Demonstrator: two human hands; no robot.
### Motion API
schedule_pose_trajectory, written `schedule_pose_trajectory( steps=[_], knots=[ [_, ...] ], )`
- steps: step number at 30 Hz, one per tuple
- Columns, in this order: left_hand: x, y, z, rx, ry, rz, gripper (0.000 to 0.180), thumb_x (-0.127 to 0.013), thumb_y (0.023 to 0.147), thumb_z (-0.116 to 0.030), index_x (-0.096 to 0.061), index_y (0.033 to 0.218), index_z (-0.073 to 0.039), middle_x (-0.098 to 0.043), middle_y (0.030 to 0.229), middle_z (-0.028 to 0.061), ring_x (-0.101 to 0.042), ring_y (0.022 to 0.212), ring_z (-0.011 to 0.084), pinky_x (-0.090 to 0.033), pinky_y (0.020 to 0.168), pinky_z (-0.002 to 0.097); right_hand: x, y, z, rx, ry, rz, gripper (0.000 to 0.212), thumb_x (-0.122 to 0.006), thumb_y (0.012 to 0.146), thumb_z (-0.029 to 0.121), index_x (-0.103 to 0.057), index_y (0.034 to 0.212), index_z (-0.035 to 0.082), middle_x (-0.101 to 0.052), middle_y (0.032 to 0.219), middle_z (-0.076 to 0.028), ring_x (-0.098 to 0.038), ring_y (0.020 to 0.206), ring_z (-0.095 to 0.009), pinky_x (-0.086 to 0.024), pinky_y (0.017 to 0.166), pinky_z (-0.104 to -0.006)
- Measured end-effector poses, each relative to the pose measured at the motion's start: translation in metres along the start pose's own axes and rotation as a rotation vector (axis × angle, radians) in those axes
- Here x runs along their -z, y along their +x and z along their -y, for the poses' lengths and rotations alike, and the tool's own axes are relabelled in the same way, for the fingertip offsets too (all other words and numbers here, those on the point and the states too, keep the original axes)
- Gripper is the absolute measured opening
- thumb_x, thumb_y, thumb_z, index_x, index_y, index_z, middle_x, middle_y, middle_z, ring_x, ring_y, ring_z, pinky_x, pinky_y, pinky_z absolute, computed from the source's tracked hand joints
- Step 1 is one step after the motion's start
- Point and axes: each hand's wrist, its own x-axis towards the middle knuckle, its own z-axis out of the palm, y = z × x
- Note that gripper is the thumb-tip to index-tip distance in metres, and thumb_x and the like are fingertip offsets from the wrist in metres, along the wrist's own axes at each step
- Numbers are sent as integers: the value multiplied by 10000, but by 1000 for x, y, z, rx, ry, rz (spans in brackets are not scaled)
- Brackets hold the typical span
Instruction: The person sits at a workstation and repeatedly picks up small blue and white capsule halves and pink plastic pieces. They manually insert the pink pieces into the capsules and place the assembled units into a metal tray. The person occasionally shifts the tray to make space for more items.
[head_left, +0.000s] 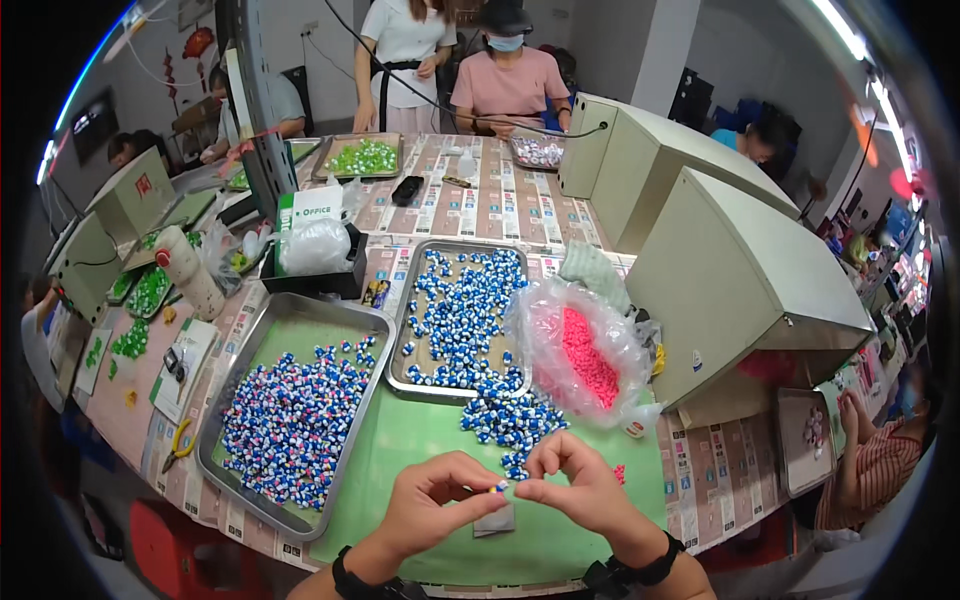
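My left hand [432, 503] is closed in a pinch on a small blue-and-white piece [498, 487] with a spot of yellow. Close beside it, my right hand [582, 487] pinches thumb against forefinger; whatever is between those fingertips is too small to make out. Under the hands a small grey square block [495, 521] lies on the green mat [400, 440]. Just beyond the fingers spreads a loose heap of blue-and-white pieces [510, 420]. Tiny pink bits [619, 473] lie right of my right hand, and a clear plastic bag [535, 340] holds many more pink bits [588, 358].
A metal tray [215, 420] of pink-dotted pieces stands left; another tray [400, 375] of blue-and-white pieces lies ahead. Yellow-handled pliers [180, 445] rest at the left edge. Large metal housings [740, 280] stand right. Several people sit or stand around the table.
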Motion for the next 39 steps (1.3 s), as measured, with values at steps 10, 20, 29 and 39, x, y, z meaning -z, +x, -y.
schedule_pose_trajectory(
  steps=[10,20,29,39],
  knots=[
    [119,-37,-40,-171,997,-676,150,-704,742,45,-613,858,22,-614,827,92,-637,651,168,-541,623,264,52,-11,6,-19,-232,-223,278,-749,818,124,-480,805,55,-553,782,3,-519,659,-54,-449,495,-220],
    [58,16,-20,-169,1250,-301,271,-719,777,-161,-616,984,-21,-589,1000,151,-589,949,338,-485,834,404,71,-24,-8,58,-390,-292,243,-751,799,104,-521,778,28,-584,677,-15,-566,640,-77,-443,552,-244],
    [22,61,39,-35,1483,248,395,-684,809,-154,-547,1173,-85,-525,1141,124,-545,1070,323,-479,867,418,76,-44,-17,-113,-577,-141,90,-627,838,48,-538,833,31,-626,777,-72,-627,731,-203,-491,659,-313],
    [22,63,45,43,1417,185,430,-693,807,-154,-500,1185,-79,-509,1117,142,-563,1012,346,-486,830,431,74,-47,-44,160,-837,-139,104,-590,778,13,-489,803,15,-551,766,-195,-549,753,-388,-434,669,-432]
  ],
)
